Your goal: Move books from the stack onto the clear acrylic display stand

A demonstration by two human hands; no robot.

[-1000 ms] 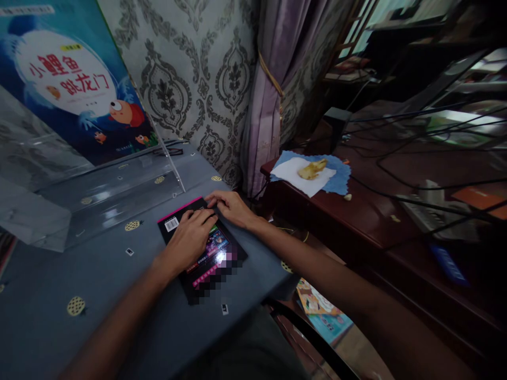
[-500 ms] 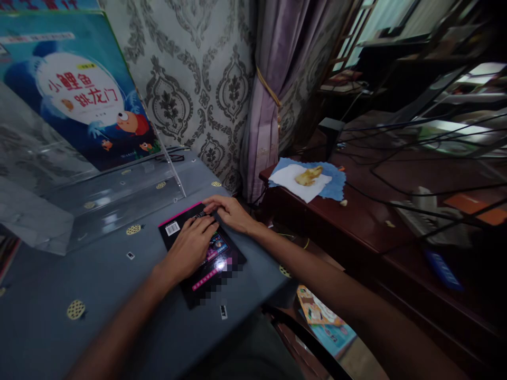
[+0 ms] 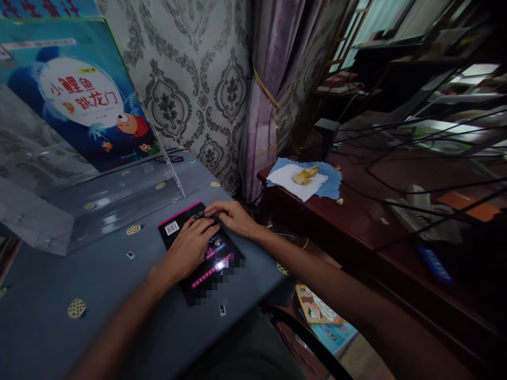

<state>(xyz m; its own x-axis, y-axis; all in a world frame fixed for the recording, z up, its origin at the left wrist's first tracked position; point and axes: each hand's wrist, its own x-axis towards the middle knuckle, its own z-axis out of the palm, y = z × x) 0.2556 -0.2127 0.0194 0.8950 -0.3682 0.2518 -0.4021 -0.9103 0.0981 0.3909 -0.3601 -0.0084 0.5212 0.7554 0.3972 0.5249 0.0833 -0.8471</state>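
A black book [image 3: 209,268] with a pink edge and a white barcode lies closed, flat on the grey-blue tablecloth [image 3: 106,279]. Across its middle rests my left hand [image 3: 193,244], palm down with fingers extended. My right hand [image 3: 231,215] lies at the book's far right edge, its fingertips on the cover close to the left fingers and the wrist off to the right. The hands cover part of the print. A blurred patch hides the book's near corner.
A clear acrylic stand [image 3: 174,171] holds a blue picture book [image 3: 87,100] at the back left. On the dark red desk [image 3: 356,221] to the right are a blue cloth [image 3: 335,182], white paper with a yellowish piece, and cables. Colourful books [image 3: 320,306] lie lower down, beside the table.
The camera view has shifted slightly. My right hand's fingers have moved a little on the book's far edge; the left hand and the book stay nearly where they were.
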